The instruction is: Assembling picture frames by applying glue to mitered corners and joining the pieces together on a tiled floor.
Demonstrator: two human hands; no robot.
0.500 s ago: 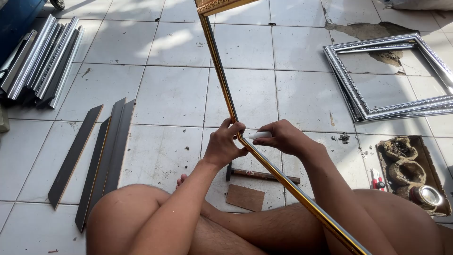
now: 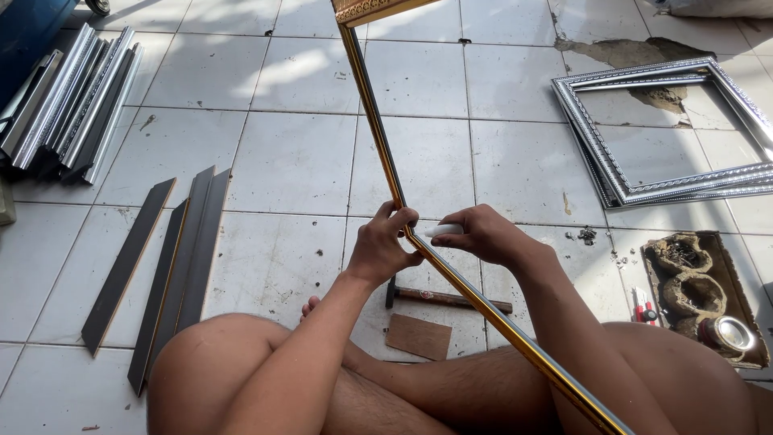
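I sit on a tiled floor with a large gold-and-black picture frame [image 2: 378,121] propped up in front of me. My left hand [image 2: 385,246] grips the frame at its mitred corner, fingers wrapped over the joint. My right hand [image 2: 483,235] is closed around a small white tube [image 2: 443,230], whose tip points at that same corner. One frame rail runs up and away from the corner, the other [image 2: 515,338] slants down across my right leg.
A hammer [image 2: 451,300] and a small brown board [image 2: 419,337] lie on the floor between my legs. Dark moulding strips [image 2: 173,266] lie at left, silver mouldings [image 2: 68,105] at far left. A silver frame [image 2: 668,189] is at right, a tray of fasteners [image 2: 696,294] near my right knee.
Both hands have stayed at the frame corner. The white tube in my right hand now shows more plainly, its tip at the joint.
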